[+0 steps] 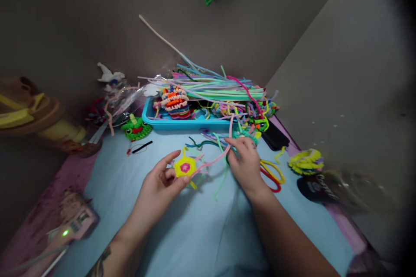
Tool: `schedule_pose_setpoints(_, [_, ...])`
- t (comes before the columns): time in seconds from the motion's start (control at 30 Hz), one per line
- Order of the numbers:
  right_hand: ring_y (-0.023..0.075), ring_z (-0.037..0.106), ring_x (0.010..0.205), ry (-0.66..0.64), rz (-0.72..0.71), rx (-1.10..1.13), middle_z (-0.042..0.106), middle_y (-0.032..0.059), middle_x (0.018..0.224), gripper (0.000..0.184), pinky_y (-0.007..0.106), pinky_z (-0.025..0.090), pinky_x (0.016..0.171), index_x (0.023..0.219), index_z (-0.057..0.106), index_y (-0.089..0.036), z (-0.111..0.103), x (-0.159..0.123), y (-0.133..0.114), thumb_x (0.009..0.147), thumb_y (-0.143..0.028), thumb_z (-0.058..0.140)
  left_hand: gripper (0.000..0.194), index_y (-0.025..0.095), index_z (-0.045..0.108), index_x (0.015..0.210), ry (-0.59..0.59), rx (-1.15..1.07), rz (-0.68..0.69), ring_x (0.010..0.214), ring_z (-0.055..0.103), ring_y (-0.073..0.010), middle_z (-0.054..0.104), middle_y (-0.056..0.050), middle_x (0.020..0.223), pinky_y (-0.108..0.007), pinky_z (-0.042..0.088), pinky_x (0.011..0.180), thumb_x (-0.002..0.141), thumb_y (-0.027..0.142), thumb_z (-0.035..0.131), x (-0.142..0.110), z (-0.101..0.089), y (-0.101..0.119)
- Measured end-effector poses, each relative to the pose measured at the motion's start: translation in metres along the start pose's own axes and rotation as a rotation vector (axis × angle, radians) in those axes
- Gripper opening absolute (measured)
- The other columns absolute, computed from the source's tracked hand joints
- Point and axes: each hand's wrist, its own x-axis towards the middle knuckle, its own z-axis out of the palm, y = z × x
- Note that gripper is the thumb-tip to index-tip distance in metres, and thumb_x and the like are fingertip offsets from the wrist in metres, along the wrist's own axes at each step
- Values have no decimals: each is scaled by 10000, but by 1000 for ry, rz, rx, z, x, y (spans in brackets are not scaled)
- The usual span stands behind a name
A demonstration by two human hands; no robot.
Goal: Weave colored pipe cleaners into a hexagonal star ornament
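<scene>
Between the thumb and fingers of my left hand (162,184) is a small yellow pipe-cleaner piece (180,170) with a pink centre, and short stems stick out around it. A long pink pipe cleaner (212,161) runs from this piece to my right hand (243,160). My right thumb and fingers are closed on the pink strand, whose free end points up past them. Pale green strands (221,184) hang beneath my right hand. Several loose blue and green pipe cleaners (203,143) lie on the cloth behind the hands.
A blue tray (195,126) heaped with pipe cleaners (221,88) stands at the back. Left of it sits a green pipe-cleaner creature (136,129). Scissors with red and yellow handles (276,175), a black phone-like object (275,135) and a yellow fuzzy bundle (306,162) are on the right. A pink power strip (79,220) lies front left.
</scene>
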Motion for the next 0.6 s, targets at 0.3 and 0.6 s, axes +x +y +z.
schedule_pose_setpoints(0.3, [192, 581, 797, 225, 81, -41, 590, 49, 827, 171, 375, 493, 771, 832, 715, -209, -1, 8, 17, 813, -145, 557, 715, 150, 434, 1362, 226, 278, 262, 716, 606, -158, 627, 17, 678, -261, 477, 683, 728, 342, 705, 6, -22, -5])
schedule_pose_setpoints(0.6, [183, 636, 739, 90, 421, 776, 670, 24, 788, 21, 351, 527, 696, 776, 713, -246, -12, -4, -40, 757, -239, 707, 692, 156, 425, 1380, 78, 216, 273, 743, 643, -166, 668, -8, 741, -273, 501, 730, 763, 326, 689, 1, -18, -7])
